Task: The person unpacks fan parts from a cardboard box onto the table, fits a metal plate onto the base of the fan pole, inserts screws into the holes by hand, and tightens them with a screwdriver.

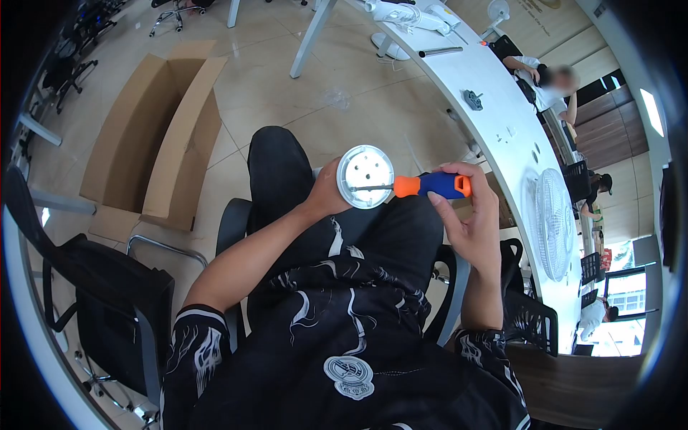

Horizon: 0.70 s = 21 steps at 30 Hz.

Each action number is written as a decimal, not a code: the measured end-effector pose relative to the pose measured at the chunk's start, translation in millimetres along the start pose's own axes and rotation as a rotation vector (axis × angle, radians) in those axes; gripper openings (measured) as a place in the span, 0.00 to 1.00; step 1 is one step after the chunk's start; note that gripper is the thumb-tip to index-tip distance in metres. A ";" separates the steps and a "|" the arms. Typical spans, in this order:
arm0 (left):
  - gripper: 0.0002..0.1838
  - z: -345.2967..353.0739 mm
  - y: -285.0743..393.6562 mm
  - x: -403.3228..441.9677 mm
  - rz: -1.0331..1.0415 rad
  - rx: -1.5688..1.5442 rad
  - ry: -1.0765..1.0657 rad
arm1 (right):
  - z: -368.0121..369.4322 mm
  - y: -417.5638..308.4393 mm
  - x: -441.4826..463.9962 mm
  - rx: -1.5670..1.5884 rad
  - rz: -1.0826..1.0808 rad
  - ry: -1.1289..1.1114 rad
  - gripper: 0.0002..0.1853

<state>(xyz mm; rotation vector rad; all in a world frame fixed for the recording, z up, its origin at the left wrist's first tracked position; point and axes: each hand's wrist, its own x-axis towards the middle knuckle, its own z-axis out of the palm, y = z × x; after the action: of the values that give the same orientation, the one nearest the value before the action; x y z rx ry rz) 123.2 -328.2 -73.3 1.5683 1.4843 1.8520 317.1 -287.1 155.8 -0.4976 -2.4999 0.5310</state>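
Observation:
My left hand (330, 188) is wrapped round the side of a round white plastic part (369, 161), held up above my lap. Several small dark holes show in its face. My right hand (469, 215) grips a screwdriver (438, 185) with a blue and orange handle between thumb and fingers. The screwdriver's thin metal shaft lies across the lower part of the round face, pointing left. Its tip ends near the left side of the face; whether it touches a screw I cannot make out.
To my right runs a long white table (494, 136) with a fan grille (554, 224), a grey part (473, 99), a dark tube (441, 51) and a wrapped white item (408, 16). An open cardboard box (154, 136) stands left on the floor, near a black chair (107, 315). People sit beyond the table.

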 end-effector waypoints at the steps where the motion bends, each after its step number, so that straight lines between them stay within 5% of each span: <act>1: 0.36 -0.8 1.6 -0.5 0.029 0.047 0.013 | -0.5 -2.1 1.2 0.000 0.002 0.000 0.20; 6: 0.36 2.8 0.5 1.7 -0.072 -0.055 -0.051 | 0.7 -15.1 6.0 -0.255 -0.131 -0.158 0.19; 10: 0.35 1.2 7.2 1.6 -0.137 -0.070 -0.054 | 10.9 -32.8 13.1 -0.150 -0.277 -0.043 0.18; 17: 0.34 4.5 -3.4 -2.3 -0.125 -0.036 -0.030 | 5.9 -26.8 16.5 -0.350 0.011 -0.211 0.19; 19: 0.34 -0.2 5.8 0.4 -0.122 -0.018 -0.022 | 6.7 -22.1 18.8 -0.343 -0.282 0.047 0.18; 21: 0.35 0.5 7.7 1.8 -0.119 -0.005 -0.020 | 9.1 -22.3 16.4 -0.230 -0.280 -0.015 0.17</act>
<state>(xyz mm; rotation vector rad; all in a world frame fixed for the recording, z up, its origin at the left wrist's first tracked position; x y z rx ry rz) 125.9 -329.9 -66.0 1.4582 1.5283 1.7677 293.8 -301.2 165.9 -0.2195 -2.6010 0.1403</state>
